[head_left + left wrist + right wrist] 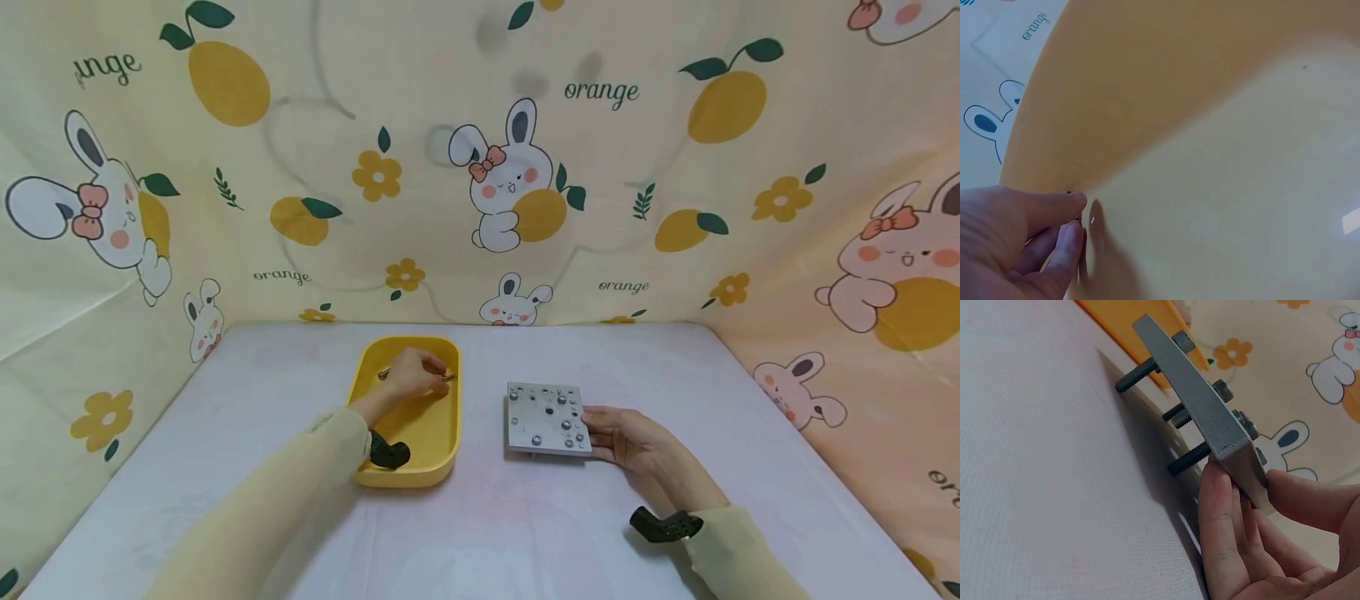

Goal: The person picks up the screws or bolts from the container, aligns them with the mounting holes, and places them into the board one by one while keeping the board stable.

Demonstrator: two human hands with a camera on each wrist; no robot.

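Note:
My left hand (411,373) reaches into the yellow tray (405,479), near its far right side. Its thumb and fingertips pinch a small metal screw (448,378), mostly hidden by the fingers in the left wrist view. Another small brassy piece (383,374) lies in the tray, left of that hand. To the right of the tray, my right hand (637,440) grips a grey metal plate (534,421) by its right edge, thumb on top and fingers beneath. Several socket-head bolts (1222,391) pass through the plate. Their threaded ends (1190,459) stick out below, over the table.
A white-covered table (465,542) bears the tray and lies under the plate. Patterned cloth (420,150) with rabbits and oranges hangs at the back and both sides. Each wrist wears a black band device (666,526).

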